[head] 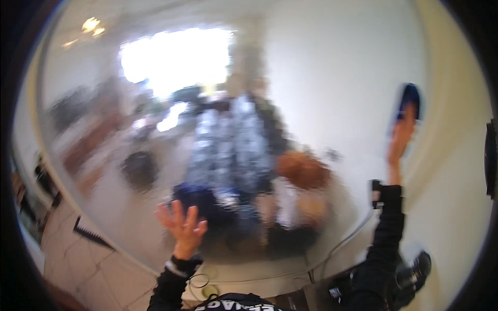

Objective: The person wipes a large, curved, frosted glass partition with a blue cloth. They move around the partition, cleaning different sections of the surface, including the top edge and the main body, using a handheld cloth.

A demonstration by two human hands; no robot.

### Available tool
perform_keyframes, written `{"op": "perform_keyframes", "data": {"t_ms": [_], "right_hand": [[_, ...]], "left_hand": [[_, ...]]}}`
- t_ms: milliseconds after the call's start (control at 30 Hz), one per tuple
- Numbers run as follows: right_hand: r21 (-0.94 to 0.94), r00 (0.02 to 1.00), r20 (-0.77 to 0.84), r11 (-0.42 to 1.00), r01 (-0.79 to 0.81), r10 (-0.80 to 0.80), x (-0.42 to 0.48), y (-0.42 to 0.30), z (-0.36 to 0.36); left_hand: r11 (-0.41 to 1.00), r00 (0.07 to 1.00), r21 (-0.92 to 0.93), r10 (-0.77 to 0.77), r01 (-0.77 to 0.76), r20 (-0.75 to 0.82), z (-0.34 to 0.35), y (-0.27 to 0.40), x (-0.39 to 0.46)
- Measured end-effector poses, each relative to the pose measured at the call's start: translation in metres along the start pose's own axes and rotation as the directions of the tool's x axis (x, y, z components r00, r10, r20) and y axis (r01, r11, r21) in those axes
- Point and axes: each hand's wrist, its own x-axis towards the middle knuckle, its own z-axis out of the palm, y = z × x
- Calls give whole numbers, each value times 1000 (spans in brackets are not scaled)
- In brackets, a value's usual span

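A large glossy white panel [334,74], which looks like a whiteboard, fills most of the view and carries a blurred reflection of a room and a bright window. My right hand [400,138] reaches up the right side, its fingers on a dark blue pad [411,93] held against the panel near its right edge. The pad's exact kind is blurred. Lower and left of centre, my left hand [182,229] is raised in front of the panel with its fingers spread and nothing in it. Whether it touches the panel I cannot tell.
Beyond the panel's right edge is a pale wall [447,202] with a black object [491,159] on it. A thin cable [346,239] runs below the panel. Black equipment [416,272] stands at lower right. At lower left, a dark toothed strip [92,234] adjoins the tiled floor [89,268].
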Motion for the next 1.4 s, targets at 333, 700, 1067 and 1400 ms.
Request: {"op": "perform_keyframes", "data": {"t_ms": [333, 700, 1067, 1400], "right_hand": [[123, 734, -205, 761, -637, 647, -209, 97, -45], [-58, 887, -63, 885, -461, 458, -206, -86, 10], [-213, 843, -155, 816, -537, 515, -207, -4, -32], [62, 378, -336, 421, -905, 863, -315, -9, -28]], "left_hand": [[993, 996, -76, -88, 87, -15, 12, 9, -13], [997, 994, 65, -41, 48, -100, 11, 4, 8], [993, 992, 119, 19, -4, -123, 27, 3, 10], [992, 992, 123, -3, 19, -127, 31, 14, 11]]}}
